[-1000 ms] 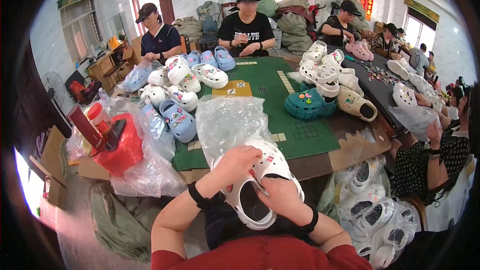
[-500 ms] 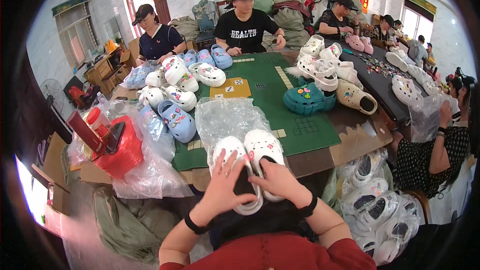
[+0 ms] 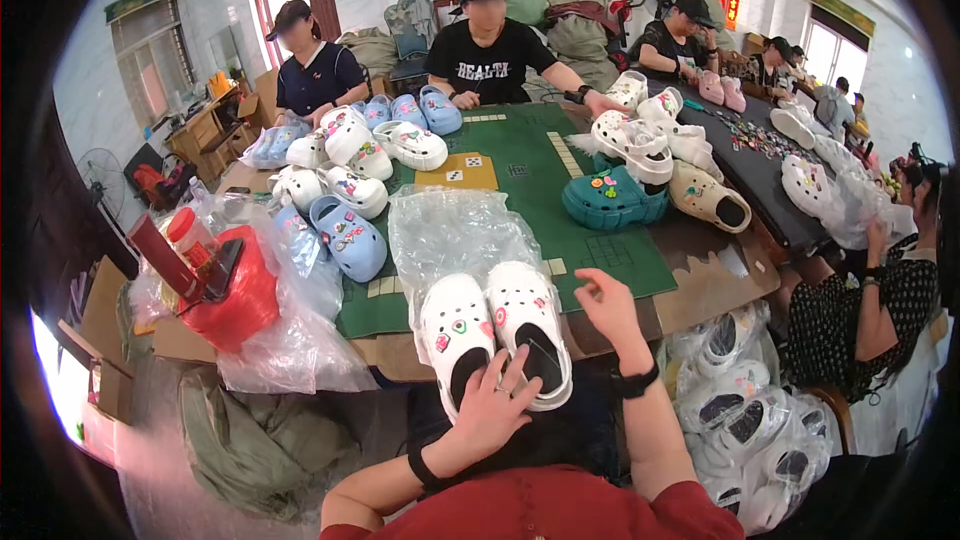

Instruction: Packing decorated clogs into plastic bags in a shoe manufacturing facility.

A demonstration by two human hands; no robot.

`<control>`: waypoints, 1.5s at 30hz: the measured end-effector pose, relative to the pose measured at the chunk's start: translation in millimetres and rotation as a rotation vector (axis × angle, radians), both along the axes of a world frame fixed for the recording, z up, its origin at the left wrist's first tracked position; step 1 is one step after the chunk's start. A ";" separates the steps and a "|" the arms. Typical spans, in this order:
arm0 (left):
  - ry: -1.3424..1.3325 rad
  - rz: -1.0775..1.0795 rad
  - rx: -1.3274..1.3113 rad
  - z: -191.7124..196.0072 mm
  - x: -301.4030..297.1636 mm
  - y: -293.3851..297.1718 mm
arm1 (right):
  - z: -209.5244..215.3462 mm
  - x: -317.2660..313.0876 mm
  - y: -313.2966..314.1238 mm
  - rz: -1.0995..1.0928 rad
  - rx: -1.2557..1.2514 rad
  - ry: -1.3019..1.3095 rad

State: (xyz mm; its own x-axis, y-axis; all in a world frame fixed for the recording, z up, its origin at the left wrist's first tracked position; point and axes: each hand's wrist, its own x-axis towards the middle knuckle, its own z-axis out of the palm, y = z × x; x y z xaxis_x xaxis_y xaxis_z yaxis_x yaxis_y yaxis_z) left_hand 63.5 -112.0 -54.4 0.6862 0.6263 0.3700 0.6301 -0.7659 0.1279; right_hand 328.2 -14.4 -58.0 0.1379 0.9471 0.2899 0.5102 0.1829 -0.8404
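While two white clogs (image 3: 495, 335) lie side by side, toes pointing away from the person, at the near table edge, the left hand (image 3: 492, 408) rests on their heel ends, fingers spread and loosely curled, touching both heel rims; it pins more than grips. Left clog has coloured charms on its toe, right one too. Right hand (image 3: 606, 305) is just right of the pair, lifted off, fingers half open and relaxed, holding nothing; black watch (image 3: 636, 382) on that wrist, black band on the left wrist. Clear plastic bag (image 3: 455, 230) lies crumpled directly beyond the clogs, partly under their toes. Green mat (image 3: 560, 210) covers the table (image 3: 715, 275) further out. Left of the left hand: heap of plastic bags (image 3: 290, 340), a red bag (image 3: 235, 300), light blue clogs (image 3: 347, 237). Beyond the right hand: a teal clog (image 3: 610, 198), a beige clog (image 3: 708, 197), more white clogs (image 3: 640, 135). Bagged white clogs (image 3: 745, 410) piled low to the right of the right hand. Other people sit around the far and right sides of the table.
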 end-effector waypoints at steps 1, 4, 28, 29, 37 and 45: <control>0.000 -0.007 0.002 1.8 1.5 0.8 | -11.6 -1.4 10.8 -0.027 0.034 -0.118; 0.039 0.016 -0.018 0.0 5.4 1.7 | -33.5 -7.2 37.1 0.085 -0.010 -0.110; -0.286 -0.010 0.036 36.0 -16.2 37.7 | -13.6 -30.5 -38.8 -0.111 0.189 -0.101; -0.401 0.039 0.108 39.3 -25.8 39.9 | -1.0 -35.2 -45.5 -0.092 0.321 -0.077; -0.830 0.523 -0.219 -16.9 -82.9 117.0 | 46.9 -85.7 -81.2 0.587 0.460 -0.423; -0.920 0.516 -0.531 -5.5 -80.8 94.5 | 25.3 -110.6 -65.9 0.419 0.421 -0.587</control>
State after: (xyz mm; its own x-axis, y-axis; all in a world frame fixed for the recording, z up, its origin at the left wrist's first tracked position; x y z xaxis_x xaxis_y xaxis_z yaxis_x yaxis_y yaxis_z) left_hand -17.3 -17.6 -59.9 -0.0820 0.9759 0.2023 0.3538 -0.1613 0.9213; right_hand 217.6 -80.4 -32.7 -0.4852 0.6828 0.5462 0.6638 0.6943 -0.2781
